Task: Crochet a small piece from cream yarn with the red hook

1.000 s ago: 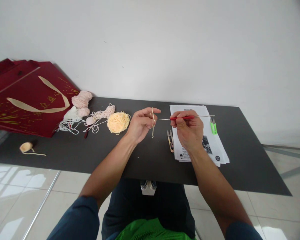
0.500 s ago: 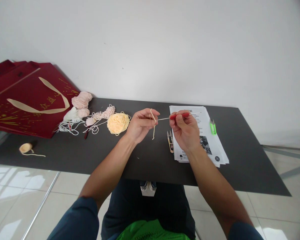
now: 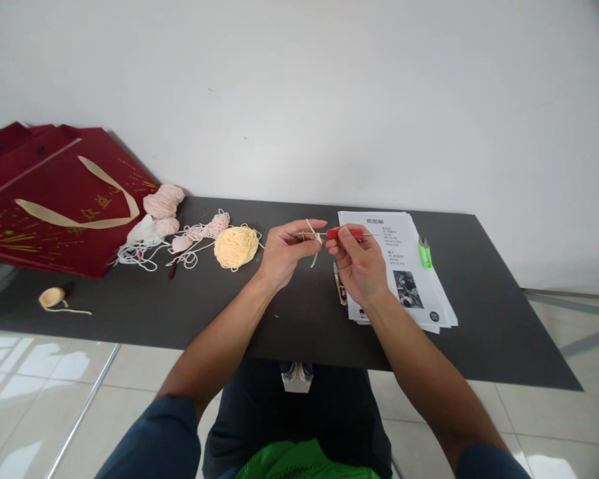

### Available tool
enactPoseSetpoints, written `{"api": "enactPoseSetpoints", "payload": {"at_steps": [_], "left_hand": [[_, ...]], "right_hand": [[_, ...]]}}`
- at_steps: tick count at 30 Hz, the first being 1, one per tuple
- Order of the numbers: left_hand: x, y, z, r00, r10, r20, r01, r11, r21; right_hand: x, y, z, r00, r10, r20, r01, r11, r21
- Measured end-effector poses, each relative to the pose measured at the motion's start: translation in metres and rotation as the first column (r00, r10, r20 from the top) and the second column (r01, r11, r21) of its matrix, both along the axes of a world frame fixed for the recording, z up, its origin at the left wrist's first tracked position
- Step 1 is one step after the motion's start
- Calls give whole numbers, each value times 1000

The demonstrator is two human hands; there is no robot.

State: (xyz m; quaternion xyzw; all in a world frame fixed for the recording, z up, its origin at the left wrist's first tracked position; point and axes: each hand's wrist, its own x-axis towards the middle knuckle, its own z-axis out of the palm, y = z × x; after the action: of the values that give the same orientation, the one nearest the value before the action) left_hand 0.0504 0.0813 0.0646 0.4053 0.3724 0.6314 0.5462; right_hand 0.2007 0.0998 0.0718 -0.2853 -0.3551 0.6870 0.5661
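My left hand [image 3: 285, 249] is closed in a pinch on a strand of pale yellow yarn [image 3: 315, 247] looped over its fingers, above the dark table [image 3: 499, 313]. My right hand [image 3: 358, 265] grips a red-handled crochet hook [image 3: 346, 233] and holds its metal tip at the yarn loop, so the two hands nearly touch. The strand trails back towards a yellow yarn ball [image 3: 236, 245] lying just left of my left hand.
A stack of printed sheets [image 3: 404, 266] lies under and right of my right hand, with small thread snips [image 3: 338, 284] and a green clip [image 3: 424, 253] beside it. Pink and white yarn bundles [image 3: 164, 211], red gift bags [image 3: 54, 199] and a small yarn piece [image 3: 52, 297] are at the left.
My right hand has moved left with the hook, bringing its tip into the yarn loop on my left hand. The left hand has stayed in about the same place.
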Motion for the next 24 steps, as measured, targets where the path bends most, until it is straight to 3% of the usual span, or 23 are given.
{"api": "enactPoseSetpoints", "payload": {"at_steps": [11,18,22,24], "left_hand": [[-11,4,-3,961,-269,-69,272,961,47],[-12,9,-6,976,-217,3,217,976,-22],[-17,15,-7,986,-128,108,136,989,-65],[-21,18,-7,989,-62,132,71,995,-66]], "right_hand": [[7,4,-3,973,226,45,-222,971,-90],[8,7,-7,962,247,119,-235,967,-101],[10,9,-14,940,309,149,-307,951,-32],[10,13,-23,928,275,250,-291,956,27]]}}
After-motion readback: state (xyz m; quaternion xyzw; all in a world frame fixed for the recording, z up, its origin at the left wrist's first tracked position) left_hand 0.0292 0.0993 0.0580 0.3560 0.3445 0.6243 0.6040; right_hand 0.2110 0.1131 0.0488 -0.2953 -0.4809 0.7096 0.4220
